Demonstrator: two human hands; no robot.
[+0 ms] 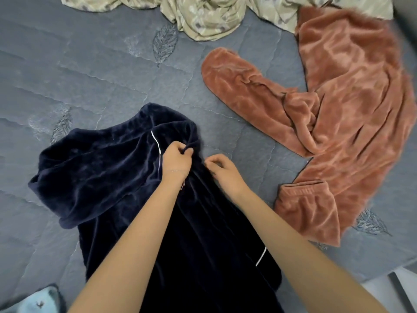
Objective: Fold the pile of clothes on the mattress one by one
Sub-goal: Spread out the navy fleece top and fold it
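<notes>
A dark navy velvet garment (97,175) with thin white piping lies crumpled on the grey quilted mattress (90,71), stretching from the middle down to the bottom edge of the view. My left hand (176,160) pinches a fold of the navy fabric near its upper right part. My right hand (222,169) sits just to the right, fingers curled and gripping the same garment's edge. A rust-coloured fleece garment (347,105) lies spread out at the right, one sleeve reaching left.
A beige patterned sheet (203,16) is bunched along the far edge. A light blue cloth (33,301) peeks in at the bottom left corner. The mattress's right edge and a strip of floor (392,290) show at the bottom right.
</notes>
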